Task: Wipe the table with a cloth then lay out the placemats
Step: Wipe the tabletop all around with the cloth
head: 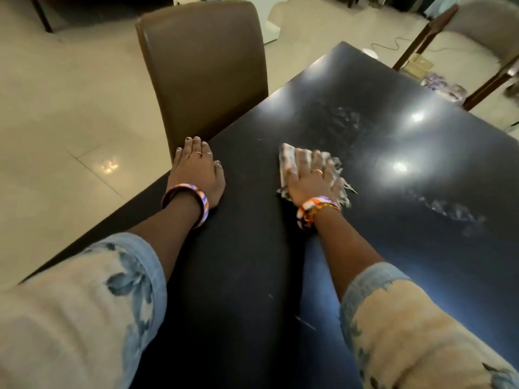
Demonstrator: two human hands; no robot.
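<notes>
Head view, pale fringed cloth (289, 161) blurred under flat right hand (309, 178), left hand (196, 169) flat on dark table (393, 153)

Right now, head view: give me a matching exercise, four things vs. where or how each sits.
Things:
1. left hand
2. right hand
3. cloth
4. brown chair

States:
A. pushed up to the table's left edge
B. flat on the bare tabletop near the edge
C. pressing down on fabric
D. crumpled under a palm, fringe sticking out

Pairs: 1-B, 2-C, 3-D, 4-A
</notes>
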